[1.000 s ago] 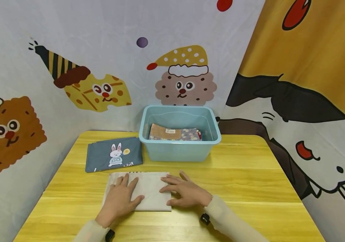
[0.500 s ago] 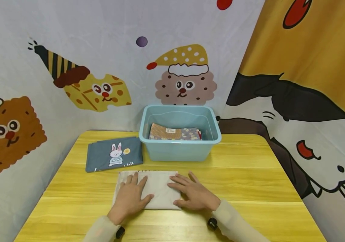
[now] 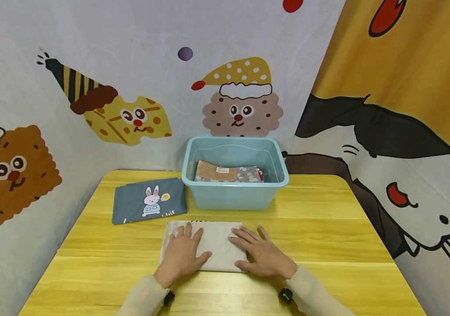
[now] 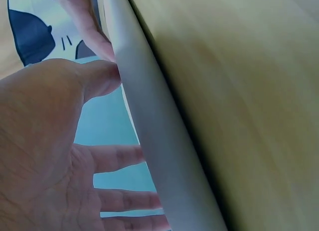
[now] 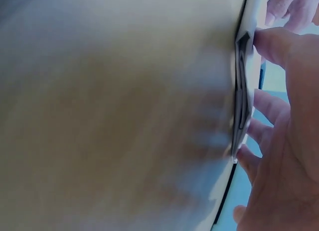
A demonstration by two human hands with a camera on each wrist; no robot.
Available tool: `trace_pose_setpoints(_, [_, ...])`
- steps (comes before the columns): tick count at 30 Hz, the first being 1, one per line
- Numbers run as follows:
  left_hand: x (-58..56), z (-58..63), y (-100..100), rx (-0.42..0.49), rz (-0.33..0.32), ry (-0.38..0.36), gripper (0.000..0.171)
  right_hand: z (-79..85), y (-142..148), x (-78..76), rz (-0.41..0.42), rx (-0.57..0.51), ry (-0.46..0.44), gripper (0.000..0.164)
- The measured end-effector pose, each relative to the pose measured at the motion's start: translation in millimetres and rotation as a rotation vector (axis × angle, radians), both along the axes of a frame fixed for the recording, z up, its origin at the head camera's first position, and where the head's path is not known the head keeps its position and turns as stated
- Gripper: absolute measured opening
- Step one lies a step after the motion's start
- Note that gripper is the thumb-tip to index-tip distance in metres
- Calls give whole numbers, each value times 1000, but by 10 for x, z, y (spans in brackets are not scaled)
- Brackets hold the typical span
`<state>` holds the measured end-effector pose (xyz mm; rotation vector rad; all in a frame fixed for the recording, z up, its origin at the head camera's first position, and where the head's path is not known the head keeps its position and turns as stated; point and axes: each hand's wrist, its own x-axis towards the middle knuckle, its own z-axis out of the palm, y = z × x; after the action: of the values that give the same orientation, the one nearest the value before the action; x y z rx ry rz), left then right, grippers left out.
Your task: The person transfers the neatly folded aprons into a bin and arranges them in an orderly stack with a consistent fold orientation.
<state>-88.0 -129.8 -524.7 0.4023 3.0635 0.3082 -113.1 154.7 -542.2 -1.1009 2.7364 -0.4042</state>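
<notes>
A folded white cloth [image 3: 221, 245], several layers thick, lies flat on the table before the tub, with a strip of dark print at its far edge. My left hand [image 3: 183, 254] rests on its left half, fingers straight and spread. On its right edge, the fingertips of my right hand [image 3: 266, 254] touch the top. In the left wrist view, the left thumb and fingers press on the cloth's [image 4: 149, 101] upper face. The right wrist view shows the stacked layers of the cloth's [image 5: 242, 91] side edge beneath the right fingertips.
A light blue plastic tub [image 3: 232, 197] stands at the back of the wooden table [image 3: 327, 245], holding folded patterned cloth [image 3: 225, 173]. Left of it lies a folded dark blue-grey cloth [image 3: 130, 202] with a rabbit print. A cartoon-printed curtain [image 3: 138, 44] hangs behind.
Both hands have slid to the right along the table, and the folded white cloth has moved with them. The tub and the rabbit-print cloth stay where they were.
</notes>
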Motion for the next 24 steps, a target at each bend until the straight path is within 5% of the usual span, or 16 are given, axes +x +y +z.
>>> trace_pose_setpoints(24, [-70, 14, 465, -34, -85, 38, 72, 79, 530, -69, -37, -74, -128, 67])
